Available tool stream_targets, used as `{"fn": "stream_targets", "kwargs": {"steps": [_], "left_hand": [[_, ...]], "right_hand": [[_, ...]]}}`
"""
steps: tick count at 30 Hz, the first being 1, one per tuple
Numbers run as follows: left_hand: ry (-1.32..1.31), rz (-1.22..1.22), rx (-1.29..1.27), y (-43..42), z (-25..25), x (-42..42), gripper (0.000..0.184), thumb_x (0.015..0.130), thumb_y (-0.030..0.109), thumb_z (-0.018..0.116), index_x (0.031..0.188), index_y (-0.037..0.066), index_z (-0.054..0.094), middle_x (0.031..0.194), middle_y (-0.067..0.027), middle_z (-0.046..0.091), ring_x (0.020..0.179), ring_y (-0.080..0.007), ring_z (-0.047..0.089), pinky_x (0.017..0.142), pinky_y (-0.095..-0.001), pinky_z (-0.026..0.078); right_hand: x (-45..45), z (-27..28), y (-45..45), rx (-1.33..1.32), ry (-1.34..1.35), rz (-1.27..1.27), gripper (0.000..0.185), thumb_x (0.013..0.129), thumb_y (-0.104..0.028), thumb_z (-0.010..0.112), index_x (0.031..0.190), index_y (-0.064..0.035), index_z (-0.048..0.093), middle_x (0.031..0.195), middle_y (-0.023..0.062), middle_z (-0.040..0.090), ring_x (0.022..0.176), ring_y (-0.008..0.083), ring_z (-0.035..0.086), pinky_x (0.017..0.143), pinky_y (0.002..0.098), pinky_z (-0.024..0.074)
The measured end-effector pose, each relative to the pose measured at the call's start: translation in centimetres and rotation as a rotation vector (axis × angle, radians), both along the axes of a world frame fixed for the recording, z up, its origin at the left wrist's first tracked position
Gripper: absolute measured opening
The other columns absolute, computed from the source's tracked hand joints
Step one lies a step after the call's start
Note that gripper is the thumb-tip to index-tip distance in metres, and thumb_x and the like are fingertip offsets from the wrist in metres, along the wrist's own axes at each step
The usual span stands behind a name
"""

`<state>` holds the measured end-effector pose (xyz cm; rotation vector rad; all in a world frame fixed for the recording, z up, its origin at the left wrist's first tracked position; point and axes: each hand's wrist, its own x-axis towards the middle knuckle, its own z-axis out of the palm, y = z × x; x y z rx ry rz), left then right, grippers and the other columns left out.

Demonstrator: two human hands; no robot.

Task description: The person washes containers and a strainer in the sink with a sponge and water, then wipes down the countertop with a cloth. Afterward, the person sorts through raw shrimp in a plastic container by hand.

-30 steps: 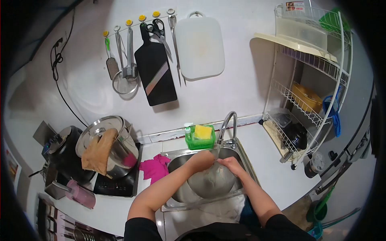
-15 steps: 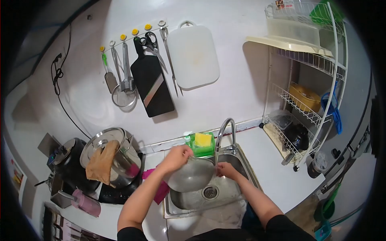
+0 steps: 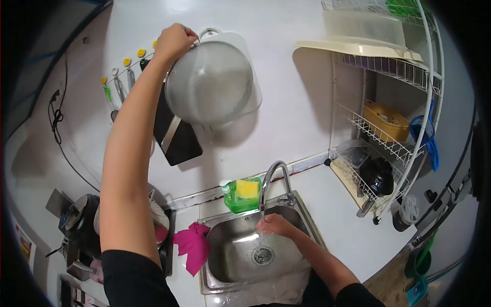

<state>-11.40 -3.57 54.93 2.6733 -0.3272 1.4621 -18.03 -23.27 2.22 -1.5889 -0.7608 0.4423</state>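
Observation:
My left hand (image 3: 177, 43) is raised high at the wall, its fingers closed on the rim of a large round mesh strainer (image 3: 210, 84). The strainer is in front of the white cutting board (image 3: 254, 84) and partly covers the black cutting board (image 3: 180, 140). Under the curved faucet (image 3: 279, 166), my right hand (image 3: 272, 225) has its fingers loosely extended in the water stream, holding nothing I can see. Below it lies the steel sink (image 3: 230, 250) with its round drain.
A green caddy (image 3: 240, 203) with a yellow sponge (image 3: 247, 189) stands behind the sink. A pink cloth (image 3: 193, 245) lies at its left edge. Pots on a stove (image 3: 166, 240) are further left. At right stands a white wire rack (image 3: 381, 128) with containers.
My left hand has lifted the strainer from over the sink up to the wall. My right hand stays at the faucet, now below its spout. The view has shifted slightly.

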Motion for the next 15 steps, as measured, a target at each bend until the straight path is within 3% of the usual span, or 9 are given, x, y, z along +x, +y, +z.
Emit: {"fn": "stream_targets", "kwargs": {"steps": [3, 6, 9, 12, 15], "left_hand": [[-0.080, 0.084, 0.006, -0.9, 2.1, 4.6, 0.017, 0.073, 0.019, 0.058, 0.083, 0.014, 0.070, 0.083, -0.0149, 0.066, 0.083, -0.0289, 0.063, 0.077, -0.0361, 0.048], [-0.158, 0.131, -0.056, -1.2, 2.9, 8.3, 0.018, 0.069, 0.016, 0.058, 0.082, 0.014, 0.071, 0.088, -0.0158, 0.065, 0.088, -0.0321, 0.061, 0.080, -0.0373, 0.048], [-0.210, 0.173, -0.075, -1.5, 3.7, 10.6, 0.018, 0.069, 0.018, 0.058, 0.080, 0.012, 0.070, 0.090, -0.0159, 0.065, 0.089, -0.0318, 0.061, 0.080, -0.0376, 0.048], [-0.337, 0.364, -0.051, -0.5, 5.2, 14.2, 0.016, 0.068, 0.026, 0.064, 0.080, 0.016, 0.071, 0.076, -0.0073, 0.067, 0.076, -0.0232, 0.064, 0.071, -0.0330, 0.050], [-0.133, 0.312, -0.035, -1.7, 5.8, 13.2, 0.018, 0.069, 0.022, 0.059, 0.077, 0.009, 0.069, 0.088, -0.0145, 0.066, 0.086, -0.0299, 0.062, 0.078, -0.0358, 0.049]], "right_hand": [[-0.6, 3.3, -1.5, -0.188, -0.073, -0.003, 0.021, 0.085, -0.021, 0.056, 0.092, -0.0027, 0.063, 0.078, 0.0026, 0.062, 0.070, 0.0082, 0.058, 0.064, 0.0227, 0.0474], [-0.2, 2.3, -2.1, -0.007, 0.064, -0.045, 0.019, 0.083, -0.019, 0.054, 0.086, -0.0024, 0.062, 0.074, 0.0017, 0.061, 0.065, 0.0087, 0.055, 0.063, 0.0237, 0.0452], [0.4, 2.2, -3.3, -0.016, 0.068, -0.020, 0.017, 0.082, -0.018, 0.054, 0.086, -0.0028, 0.062, 0.074, 0.0017, 0.061, 0.066, 0.0086, 0.055, 0.063, 0.0237, 0.0448], [0.8, 1.6, -3.7, -0.030, 0.053, -0.027, 0.017, 0.082, -0.016, 0.054, 0.087, -0.0026, 0.062, 0.076, 0.0027, 0.062, 0.067, 0.0093, 0.055, 0.063, 0.0240, 0.0450], [1.6, 1.1, -4.0, -0.064, 0.065, -0.013, 0.019, 0.084, -0.018, 0.054, 0.091, -0.0032, 0.062, 0.080, 0.0034, 0.063, 0.071, 0.0098, 0.057, 0.066, 0.0237, 0.0461]]}}
